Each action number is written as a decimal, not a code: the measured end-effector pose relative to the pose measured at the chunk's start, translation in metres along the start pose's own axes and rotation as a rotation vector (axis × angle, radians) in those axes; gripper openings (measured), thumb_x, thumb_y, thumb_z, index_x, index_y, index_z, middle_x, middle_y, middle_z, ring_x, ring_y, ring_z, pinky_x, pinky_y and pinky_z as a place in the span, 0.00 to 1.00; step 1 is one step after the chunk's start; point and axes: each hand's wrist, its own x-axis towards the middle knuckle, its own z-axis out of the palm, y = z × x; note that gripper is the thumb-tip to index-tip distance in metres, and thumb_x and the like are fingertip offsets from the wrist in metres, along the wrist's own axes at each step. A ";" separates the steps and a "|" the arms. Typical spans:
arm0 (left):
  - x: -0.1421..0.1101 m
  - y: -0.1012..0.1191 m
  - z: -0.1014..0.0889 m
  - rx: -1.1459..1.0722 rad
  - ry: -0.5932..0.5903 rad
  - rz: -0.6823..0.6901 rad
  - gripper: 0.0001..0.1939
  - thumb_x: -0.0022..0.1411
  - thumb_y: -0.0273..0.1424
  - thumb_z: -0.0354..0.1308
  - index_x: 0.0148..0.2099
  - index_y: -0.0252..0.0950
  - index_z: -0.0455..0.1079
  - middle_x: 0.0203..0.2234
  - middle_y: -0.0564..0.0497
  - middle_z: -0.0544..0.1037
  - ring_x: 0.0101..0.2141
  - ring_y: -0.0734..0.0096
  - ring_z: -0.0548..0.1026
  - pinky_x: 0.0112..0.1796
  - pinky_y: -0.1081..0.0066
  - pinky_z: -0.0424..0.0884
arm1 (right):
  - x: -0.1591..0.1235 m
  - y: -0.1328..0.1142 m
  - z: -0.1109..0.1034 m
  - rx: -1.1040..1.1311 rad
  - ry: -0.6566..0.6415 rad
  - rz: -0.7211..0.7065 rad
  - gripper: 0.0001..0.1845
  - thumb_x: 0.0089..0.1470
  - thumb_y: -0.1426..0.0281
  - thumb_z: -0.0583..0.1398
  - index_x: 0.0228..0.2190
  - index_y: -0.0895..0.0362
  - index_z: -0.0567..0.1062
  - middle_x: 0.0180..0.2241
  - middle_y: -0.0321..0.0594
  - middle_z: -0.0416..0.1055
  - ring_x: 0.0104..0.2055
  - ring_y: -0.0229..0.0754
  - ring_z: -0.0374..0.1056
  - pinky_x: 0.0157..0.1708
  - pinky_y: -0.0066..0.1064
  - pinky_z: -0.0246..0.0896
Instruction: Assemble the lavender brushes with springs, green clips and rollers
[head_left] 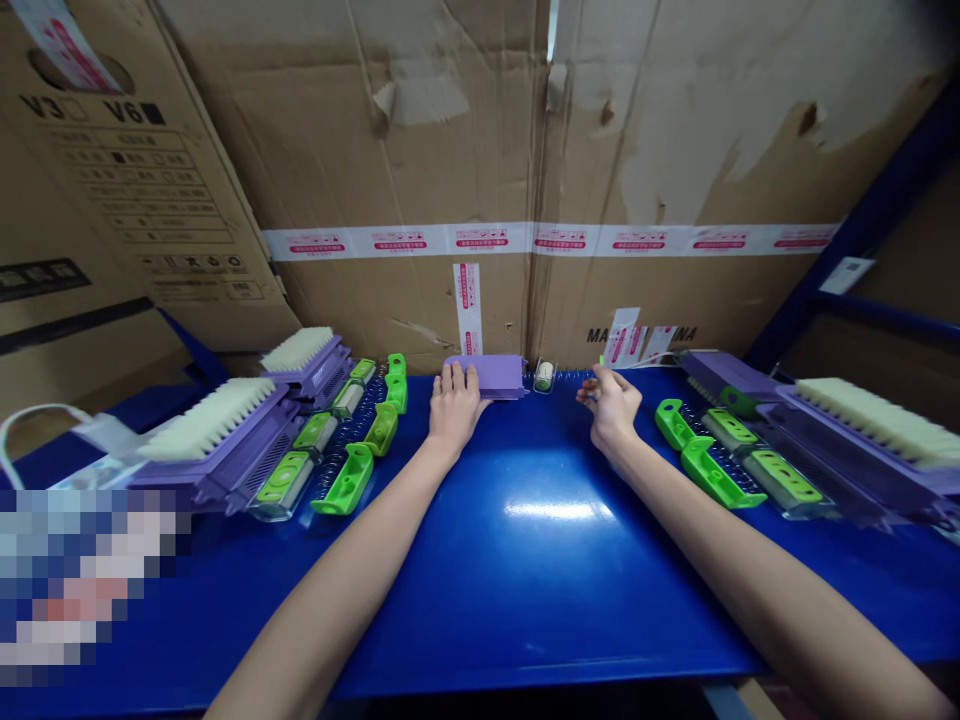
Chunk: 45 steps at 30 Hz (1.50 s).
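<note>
Cardboard (420, 180) backs the glossy blue shelf (562, 590), at whose rear my left hand (454, 400) lies flat and unclamped on the purple housing (501, 376), apart from my right hand (611, 405). My right fingers are curled below a green tip (601, 360); whether they grip it, I cannot tell. Risk noted: a sideways push on the housing could tip the clear case (545, 378) just beside it.
</note>
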 end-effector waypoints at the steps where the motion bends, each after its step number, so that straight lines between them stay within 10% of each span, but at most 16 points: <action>1: 0.000 0.000 0.000 0.003 0.003 0.000 0.31 0.61 0.39 0.55 0.60 0.23 0.60 0.56 0.26 0.63 0.58 0.42 0.61 0.54 0.50 0.61 | 0.000 0.000 0.000 0.007 -0.001 0.008 0.14 0.40 0.61 0.65 0.23 0.57 0.69 0.16 0.31 0.64 0.17 0.33 0.61 0.18 0.26 0.61; 19: -0.002 -0.001 0.005 -0.196 0.143 0.303 0.27 0.55 0.43 0.59 0.50 0.26 0.62 0.58 0.26 0.59 0.61 0.44 0.56 0.59 0.45 0.49 | -0.022 0.015 0.005 -0.207 -0.458 -0.069 0.29 0.40 0.55 0.67 0.42 0.58 0.76 0.38 0.43 0.77 0.36 0.45 0.73 0.29 0.32 0.68; 28: -0.005 0.001 0.004 -0.205 0.166 0.177 0.41 0.52 0.46 0.62 0.60 0.29 0.54 0.50 0.30 0.63 0.51 0.43 0.63 0.50 0.47 0.60 | -0.019 0.018 0.004 -0.269 -0.469 -0.161 0.25 0.41 0.56 0.66 0.41 0.58 0.78 0.41 0.43 0.76 0.40 0.47 0.72 0.36 0.36 0.69; 45: -0.004 0.003 0.006 -0.255 0.205 0.203 0.32 0.54 0.32 0.58 0.58 0.26 0.54 0.49 0.33 0.64 0.54 0.46 0.62 0.58 0.43 0.51 | -0.021 0.012 0.006 -0.521 -0.480 -0.301 0.19 0.46 0.58 0.63 0.37 0.56 0.81 0.29 0.39 0.73 0.33 0.41 0.66 0.41 0.35 0.61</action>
